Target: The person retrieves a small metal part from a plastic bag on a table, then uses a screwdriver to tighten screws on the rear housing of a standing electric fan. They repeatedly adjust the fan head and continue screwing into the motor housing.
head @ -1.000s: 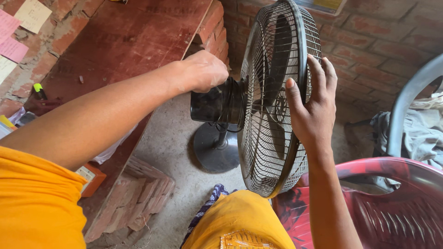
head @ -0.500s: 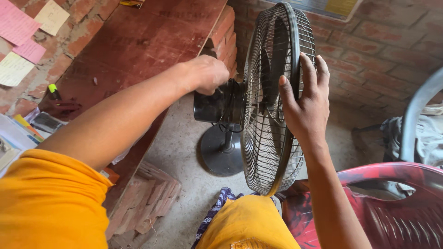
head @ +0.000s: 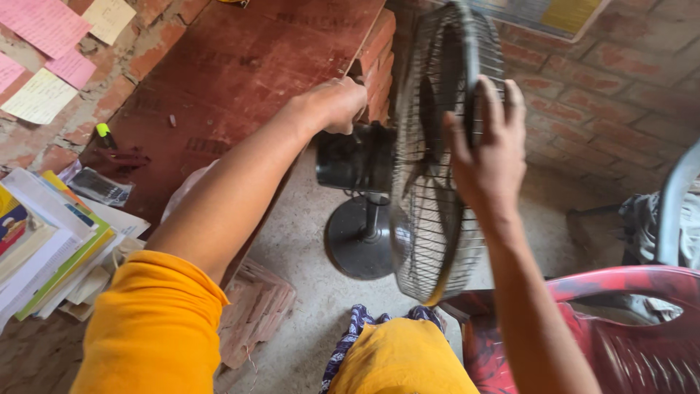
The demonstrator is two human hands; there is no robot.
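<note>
Head view: the fan (head: 430, 168) stands on the floor straight ahead of you, cage edge-on, axis running left to right. Your left hand (head: 337, 102) closes over the motor (head: 355, 157) behind it; your right hand (head: 490, 149) grips the cage rim, equally near.

1. Left arm reaches forward and up from an orange sleeve, forearm bare, elbow nearly straight.
2. Left hand (head: 337, 104) is curled into a closed grip, knuckles up, fingers tucked under (what they clasp is hidden).
3. Right arm rises from the lower right, forearm bare and steep.
4. Right hand (head: 487, 152) shows its back, fingers (head: 493, 102) spread and pointing up, hooked forward at the tips.
</note>
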